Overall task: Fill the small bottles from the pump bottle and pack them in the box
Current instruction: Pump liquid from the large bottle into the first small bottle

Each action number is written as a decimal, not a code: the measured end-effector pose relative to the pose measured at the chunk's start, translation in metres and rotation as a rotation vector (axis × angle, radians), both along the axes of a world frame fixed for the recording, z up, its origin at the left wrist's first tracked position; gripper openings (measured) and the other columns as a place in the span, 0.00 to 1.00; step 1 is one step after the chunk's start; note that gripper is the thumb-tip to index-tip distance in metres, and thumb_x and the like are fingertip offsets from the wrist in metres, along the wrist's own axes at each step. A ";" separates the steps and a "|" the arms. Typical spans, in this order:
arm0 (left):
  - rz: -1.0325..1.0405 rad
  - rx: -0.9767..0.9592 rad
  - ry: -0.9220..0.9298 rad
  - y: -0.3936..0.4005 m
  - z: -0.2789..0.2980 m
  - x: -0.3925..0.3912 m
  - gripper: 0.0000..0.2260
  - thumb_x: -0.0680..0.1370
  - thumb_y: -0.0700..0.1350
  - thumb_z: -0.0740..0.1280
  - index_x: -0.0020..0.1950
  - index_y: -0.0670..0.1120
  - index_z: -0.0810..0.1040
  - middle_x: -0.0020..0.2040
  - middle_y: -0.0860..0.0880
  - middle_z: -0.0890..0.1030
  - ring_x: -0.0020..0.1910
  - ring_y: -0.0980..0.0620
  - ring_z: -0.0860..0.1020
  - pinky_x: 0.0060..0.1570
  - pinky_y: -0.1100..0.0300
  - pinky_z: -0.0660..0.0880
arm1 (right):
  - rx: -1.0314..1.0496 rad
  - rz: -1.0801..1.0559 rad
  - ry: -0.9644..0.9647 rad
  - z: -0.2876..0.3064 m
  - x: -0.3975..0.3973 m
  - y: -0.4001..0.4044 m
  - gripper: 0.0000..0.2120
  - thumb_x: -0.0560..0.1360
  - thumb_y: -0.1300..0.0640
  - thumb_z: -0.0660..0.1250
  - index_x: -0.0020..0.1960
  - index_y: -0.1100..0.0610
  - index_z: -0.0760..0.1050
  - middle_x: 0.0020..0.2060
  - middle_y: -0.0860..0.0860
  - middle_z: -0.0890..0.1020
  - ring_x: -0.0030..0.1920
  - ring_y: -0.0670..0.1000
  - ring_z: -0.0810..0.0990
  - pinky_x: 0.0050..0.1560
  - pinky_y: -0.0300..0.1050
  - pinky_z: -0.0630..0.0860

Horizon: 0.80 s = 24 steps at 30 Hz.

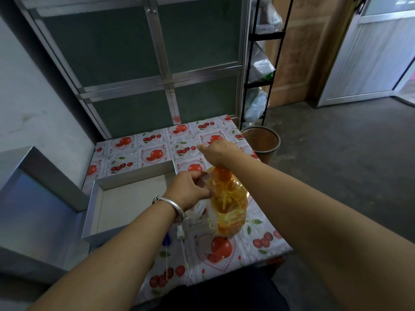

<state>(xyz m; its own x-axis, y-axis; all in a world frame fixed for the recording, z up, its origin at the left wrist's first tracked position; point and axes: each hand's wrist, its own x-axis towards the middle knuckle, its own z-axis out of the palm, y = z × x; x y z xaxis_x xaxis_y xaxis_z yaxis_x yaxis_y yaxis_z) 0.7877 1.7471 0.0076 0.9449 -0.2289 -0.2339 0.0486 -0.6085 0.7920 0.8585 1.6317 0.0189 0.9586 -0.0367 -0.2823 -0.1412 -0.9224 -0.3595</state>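
Under right hand, pump hidden

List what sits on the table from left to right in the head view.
Box lid → open box → left hand → pump bottle, with the right hand on top.

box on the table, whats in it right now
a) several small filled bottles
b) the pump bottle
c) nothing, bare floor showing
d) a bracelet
c: the box shows only its bare pale floor, while the pump bottle stands on the tablecloth beside it, with the right hand on its top.
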 end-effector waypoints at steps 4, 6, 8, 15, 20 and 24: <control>-0.004 0.002 -0.002 0.000 -0.003 0.000 0.10 0.69 0.40 0.74 0.49 0.46 0.81 0.36 0.52 0.79 0.36 0.53 0.76 0.38 0.62 0.75 | -0.013 -0.020 -0.069 -0.004 -0.006 -0.003 0.24 0.82 0.43 0.46 0.64 0.57 0.72 0.42 0.54 0.75 0.48 0.55 0.77 0.54 0.49 0.76; -0.007 0.001 0.000 0.000 -0.003 0.000 0.10 0.69 0.40 0.74 0.49 0.46 0.80 0.36 0.51 0.79 0.36 0.53 0.76 0.37 0.64 0.74 | -0.009 -0.014 -0.058 -0.007 -0.003 -0.002 0.28 0.81 0.40 0.46 0.65 0.58 0.71 0.46 0.55 0.76 0.48 0.55 0.75 0.53 0.50 0.74; -0.006 -0.001 0.001 -0.001 -0.002 0.000 0.12 0.69 0.39 0.74 0.51 0.46 0.80 0.39 0.51 0.80 0.38 0.54 0.78 0.39 0.64 0.74 | -0.024 -0.002 -0.025 -0.007 0.002 -0.002 0.30 0.80 0.39 0.45 0.71 0.57 0.65 0.62 0.58 0.74 0.58 0.58 0.75 0.59 0.53 0.71; -0.014 0.011 0.004 0.000 -0.003 0.002 0.10 0.69 0.40 0.74 0.49 0.45 0.81 0.37 0.51 0.80 0.37 0.53 0.77 0.39 0.62 0.74 | -0.034 0.014 -0.075 -0.003 -0.005 -0.003 0.19 0.83 0.50 0.49 0.73 0.49 0.61 0.51 0.56 0.75 0.52 0.56 0.78 0.51 0.48 0.78; -0.008 -0.007 0.015 0.000 -0.003 0.002 0.11 0.69 0.39 0.74 0.51 0.45 0.80 0.39 0.50 0.81 0.37 0.52 0.77 0.37 0.63 0.75 | -0.035 0.048 -0.026 -0.002 -0.002 -0.002 0.24 0.82 0.45 0.46 0.75 0.52 0.57 0.63 0.58 0.73 0.60 0.58 0.75 0.54 0.48 0.74; -0.003 -0.010 0.018 0.001 -0.002 0.002 0.12 0.69 0.40 0.74 0.52 0.46 0.80 0.42 0.47 0.82 0.39 0.51 0.78 0.37 0.63 0.75 | -0.023 0.043 -0.029 0.003 -0.002 -0.002 0.22 0.83 0.50 0.48 0.76 0.50 0.54 0.68 0.59 0.69 0.64 0.60 0.72 0.59 0.50 0.73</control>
